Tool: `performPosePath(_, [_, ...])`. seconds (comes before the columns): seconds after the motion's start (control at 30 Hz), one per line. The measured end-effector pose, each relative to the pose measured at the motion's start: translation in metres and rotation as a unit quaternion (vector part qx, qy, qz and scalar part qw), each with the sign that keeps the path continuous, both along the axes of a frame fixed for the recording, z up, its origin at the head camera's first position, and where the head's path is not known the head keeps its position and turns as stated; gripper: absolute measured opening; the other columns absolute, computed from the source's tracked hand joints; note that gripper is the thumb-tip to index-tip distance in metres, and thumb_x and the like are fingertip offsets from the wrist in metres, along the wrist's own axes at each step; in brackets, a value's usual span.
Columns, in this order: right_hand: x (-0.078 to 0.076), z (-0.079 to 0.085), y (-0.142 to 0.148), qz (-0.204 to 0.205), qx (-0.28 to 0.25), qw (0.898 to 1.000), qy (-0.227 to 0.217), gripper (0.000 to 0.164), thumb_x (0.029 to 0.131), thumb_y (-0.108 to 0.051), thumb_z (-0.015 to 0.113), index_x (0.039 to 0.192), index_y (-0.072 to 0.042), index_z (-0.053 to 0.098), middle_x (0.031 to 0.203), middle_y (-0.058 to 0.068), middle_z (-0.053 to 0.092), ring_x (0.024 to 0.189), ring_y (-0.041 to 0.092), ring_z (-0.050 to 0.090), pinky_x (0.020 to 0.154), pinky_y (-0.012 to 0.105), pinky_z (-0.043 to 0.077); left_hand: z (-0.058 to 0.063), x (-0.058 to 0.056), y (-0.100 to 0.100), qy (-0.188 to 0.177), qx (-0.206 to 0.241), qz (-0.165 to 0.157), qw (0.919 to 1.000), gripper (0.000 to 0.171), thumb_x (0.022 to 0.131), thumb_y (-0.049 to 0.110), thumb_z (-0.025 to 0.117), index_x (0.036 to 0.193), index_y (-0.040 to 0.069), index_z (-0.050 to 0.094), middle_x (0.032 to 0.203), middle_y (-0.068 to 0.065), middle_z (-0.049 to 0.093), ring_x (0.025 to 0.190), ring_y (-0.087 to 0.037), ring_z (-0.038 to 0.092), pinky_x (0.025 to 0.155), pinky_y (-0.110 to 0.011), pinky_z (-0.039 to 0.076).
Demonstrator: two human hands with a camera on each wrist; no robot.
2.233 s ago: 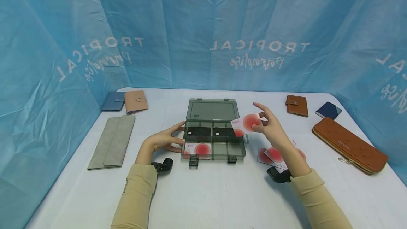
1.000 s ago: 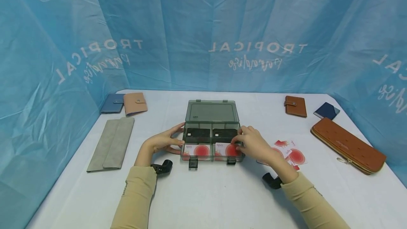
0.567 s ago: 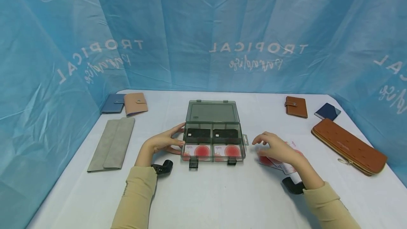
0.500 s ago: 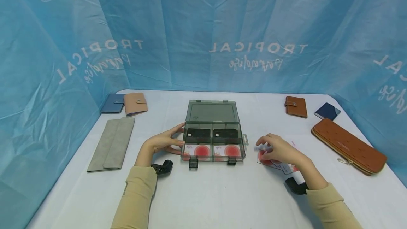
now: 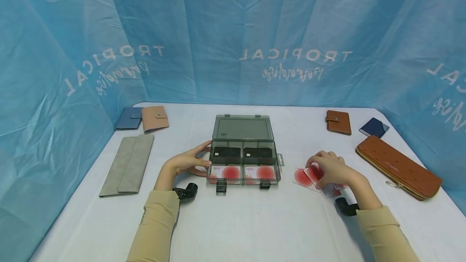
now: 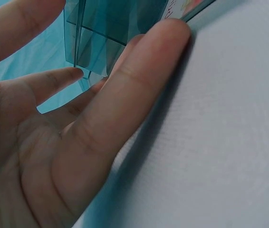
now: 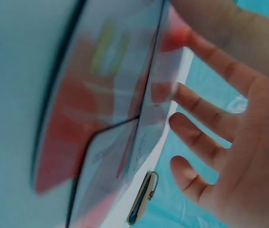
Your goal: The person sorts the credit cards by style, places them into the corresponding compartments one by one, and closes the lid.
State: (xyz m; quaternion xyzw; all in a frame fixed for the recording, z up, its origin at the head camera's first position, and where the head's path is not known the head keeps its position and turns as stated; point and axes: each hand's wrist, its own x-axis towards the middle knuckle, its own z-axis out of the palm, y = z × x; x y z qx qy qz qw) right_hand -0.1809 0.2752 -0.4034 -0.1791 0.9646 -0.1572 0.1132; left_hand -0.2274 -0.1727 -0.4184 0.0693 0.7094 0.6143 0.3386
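In the head view, my left hand (image 5: 187, 161) rests against the left side of a lidded, smoky-green divided plastic box (image 5: 261, 182). Its fingers are spread, and the left wrist view has the thumb (image 6: 139, 76) touching the box's lower edge. Two dark cards (image 5: 227, 152) lie in the rear compartments and red-and-white cards (image 5: 263, 172) in the front ones. To the right, my right hand (image 5: 333, 172) is over loose cards, thumb and forefinger bent about one red-and-white card (image 5: 314, 172). Another card (image 5: 302, 178) lies left of it. The right wrist view is blurred.
A grey folder (image 5: 127, 165), blue wallet (image 5: 129, 117) and tan wallet (image 5: 155, 118) lie on the left. A brown wallet (image 5: 338, 122), navy wallet (image 5: 374, 127) and long brown zip purse (image 5: 398, 167) lie on the right. Blue curtains (image 5: 233, 31) border the white table (image 5: 251, 225).
My right hand placed a red-and-white card in the box's front right compartment, let go, then moved right to the loose cards. My left hand stayed against the box.
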Motion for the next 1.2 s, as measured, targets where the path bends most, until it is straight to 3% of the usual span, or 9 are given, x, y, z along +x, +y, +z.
performPosePath(0.23, [-0.011, -0.001, 0.001, -0.010, -0.024, 0.998, 0.062, 0.047, 0.064, -0.019, 0.084, 0.102, -0.019, 0.056, 0.107, 0.014, 0.056, 0.107, 0.041, 0.039, 0.083, 0.066, 0.027, -0.002, 0.000, 0.000, 0.002, 0.004, -0.004, 1.0000, 0.088, 0.086, 0.004, 0.061, 0.151, 0.022, 0.004, 0.153, -0.013, 0.002, 0.089, -0.021, 0.054, 0.078, -0.044, 0.055])
performPosePath(0.37, [-0.017, 0.004, 0.004, -0.001, -0.075, 0.996, 0.041, 0.034, 0.075, 0.003, 0.070, 0.102, -0.012, 0.057, 0.097, 0.009, 0.059, 0.095, 0.031, 0.050, 0.089, 0.057, 0.041, -0.001, 0.000, -0.001, 0.004, 0.004, -0.001, 1.0000, 0.089, 0.086, 0.003, 0.061, 0.151, 0.023, 0.004, 0.153, -0.013, 0.002, 0.090, -0.022, 0.054, 0.079, -0.044, 0.055])
performPosePath(0.53, [-0.020, 0.016, 0.003, -0.017, -0.140, 0.989, 0.033, 0.035, 0.079, 0.016, 0.051, 0.109, 0.000, 0.060, 0.102, 0.017, 0.060, 0.093, 0.032, 0.054, 0.080, 0.048, 0.053, -0.002, -0.001, -0.001, 0.005, 0.006, -0.004, 1.0000, 0.089, 0.086, 0.003, 0.061, 0.151, 0.022, 0.004, 0.152, -0.013, 0.002, 0.090, -0.022, 0.054, 0.078, -0.045, 0.055])
performPosePath(0.67, [-0.019, 0.029, -0.007, -0.063, -0.203, 0.977, 0.008, 0.029, 0.087, 0.004, 0.054, 0.115, 0.002, 0.057, 0.106, 0.019, 0.058, 0.092, 0.030, 0.054, 0.073, 0.037, 0.055, -0.004, -0.002, -0.001, 0.004, 0.007, -0.004, 1.0000, 0.088, 0.086, 0.003, 0.061, 0.151, 0.023, 0.004, 0.152, -0.013, 0.002, 0.090, -0.022, 0.054, 0.078, -0.045, 0.055])
performPosePath(0.8, [-0.018, 0.039, -0.029, -0.096, -0.282, 0.954, -0.033, 0.030, 0.092, -0.012, 0.055, 0.119, 0.000, 0.053, 0.108, 0.017, 0.055, 0.093, 0.029, 0.054, 0.078, 0.034, 0.051, -0.003, -0.002, -0.001, 0.002, 0.006, -0.002, 1.0000, 0.088, 0.086, 0.003, 0.062, 0.151, 0.023, 0.005, 0.152, -0.013, 0.002, 0.090, -0.022, 0.054, 0.078, -0.044, 0.055])
performPosePath(0.93, [-0.019, 0.043, -0.057, -0.082, -0.336, 0.937, -0.056, 0.029, 0.092, -0.014, 0.055, 0.117, -0.001, 0.054, 0.105, 0.016, 0.055, 0.092, 0.029, 0.053, 0.079, 0.037, 0.051, -0.002, -0.001, -0.001, 0.003, 0.007, -0.003, 1.0000, 0.088, 0.086, 0.003, 0.061, 0.151, 0.022, 0.004, 0.152, -0.013, 0.003, 0.089, -0.021, 0.054, 0.078, -0.044, 0.055])
performPosePath(1.03, [-0.021, 0.043, -0.078, -0.066, -0.340, 0.936, -0.058, 0.031, 0.090, -0.013, 0.057, 0.118, -0.003, 0.055, 0.102, 0.014, 0.056, 0.090, 0.025, 0.054, 0.076, 0.033, 0.052, -0.002, 0.000, -0.001, 0.005, 0.008, -0.005, 0.9999, 0.088, 0.086, 0.003, 0.061, 0.151, 0.022, 0.004, 0.152, -0.013, 0.003, 0.089, -0.021, 0.054, 0.078, -0.044, 0.055])
performPosePath(1.2, [-0.023, 0.043, -0.110, -0.027, -0.361, 0.929, -0.076, 0.056, 0.087, -0.005, 0.057, 0.140, -0.015, 0.039, 0.102, 0.015, 0.050, 0.083, 0.023, 0.056, 0.068, 0.030, 0.050, -0.002, 0.000, -0.001, 0.007, 0.009, -0.007, 0.9999, 0.089, 0.085, 0.003, 0.062, 0.151, 0.021, 0.004, 0.152, -0.014, 0.003, 0.088, -0.022, 0.054, 0.078, -0.044, 0.055])
